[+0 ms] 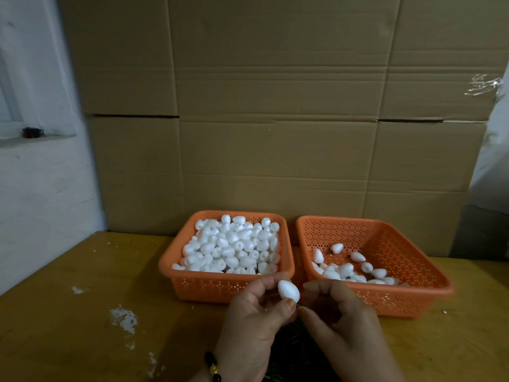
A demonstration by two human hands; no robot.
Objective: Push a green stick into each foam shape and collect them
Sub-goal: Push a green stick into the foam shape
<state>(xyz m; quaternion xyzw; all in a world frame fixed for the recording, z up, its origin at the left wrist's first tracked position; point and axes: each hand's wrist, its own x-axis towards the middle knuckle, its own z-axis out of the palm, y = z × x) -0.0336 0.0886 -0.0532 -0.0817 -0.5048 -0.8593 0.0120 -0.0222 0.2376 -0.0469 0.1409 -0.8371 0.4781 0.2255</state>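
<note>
Pinched between the thumb and fingers of the left hand (256,315), a white foam shape (288,291) is held just in front of the two orange baskets. Its long axis is tilted, blunt end up and left, narrower end down and right toward the right hand (338,312), which is the nearer one for the insertion. The right fingers are curled close together as if a stick were pinched, but no stick can be made out, so what is held cannot be told. The foam is egg-like, matte and finely pebbled. The left basket (190,285) is heaped with such shapes; in the right basket (413,299) only a few are gathered.
</note>
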